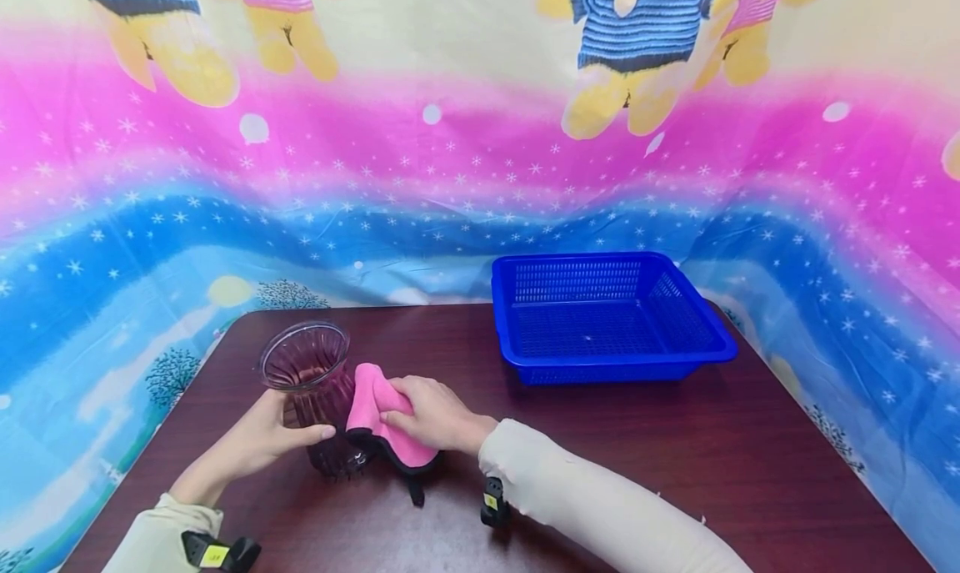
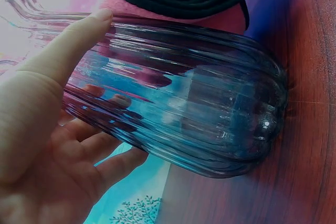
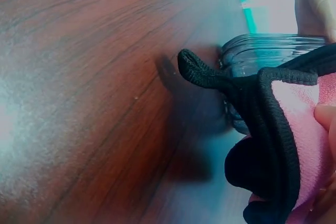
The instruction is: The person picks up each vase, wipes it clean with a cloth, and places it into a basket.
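Observation:
A clear, purple-tinted ribbed glass vase [image 1: 322, 406] with a flared rim stands near the table's left side, its base down at the tabletop. My left hand [image 1: 258, 439] holds its side, thumb across the front and fingers behind, which show through the glass in the left wrist view. From the right, my right hand [image 1: 442, 414] grips a pink cloth [image 1: 367, 398] with black edging and a small black hanging loop [image 3: 197, 69]. The cloth lies against the vase's right side and partly covers it in the head view.
A blue plastic basket [image 1: 615, 362] with slotted walls sits at the back right of the dark reddish-brown wooden table [image 1: 637, 448]. Behind and beside the table hangs a printed curtain [image 1: 450, 173] with bears and snowflakes.

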